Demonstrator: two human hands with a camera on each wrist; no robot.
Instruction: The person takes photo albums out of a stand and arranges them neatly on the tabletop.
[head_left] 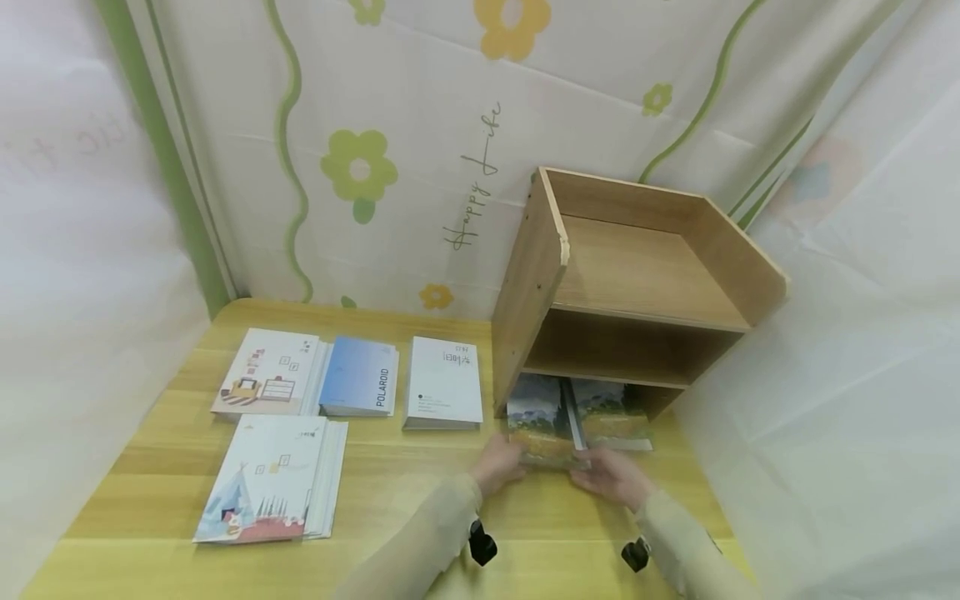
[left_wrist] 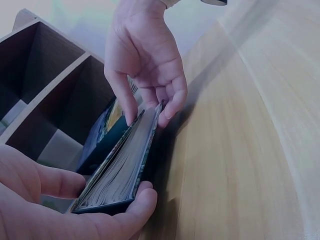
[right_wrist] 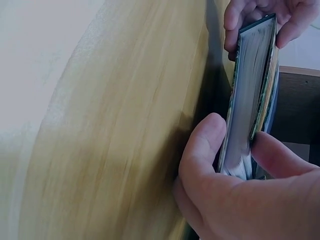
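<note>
Both hands hold a thick photo album (head_left: 538,421) with a painted landscape cover, at the mouth of the shelf's lowest compartment. My left hand (head_left: 500,464) pinches its left corner, thumb on top and fingers beneath, as the left wrist view shows. At the opposite corner my right hand (head_left: 613,477) grips it the same way, the thumb over the upper cover (right_wrist: 265,95) and fingers under the lower one. The page edges (left_wrist: 117,177) face the wrist cameras. Just right of it, a second landscape album (head_left: 613,414) lies partly inside the compartment; its far part is hidden.
The wooden shelf unit (head_left: 517,283) stands at the back right of the table (head_left: 420,483). To the left lie a white album (head_left: 444,383), a blue Polaroid album (head_left: 358,377), an album with a vehicle drawing (head_left: 266,371) and one with a tent (head_left: 262,479). Curtains surround the table.
</note>
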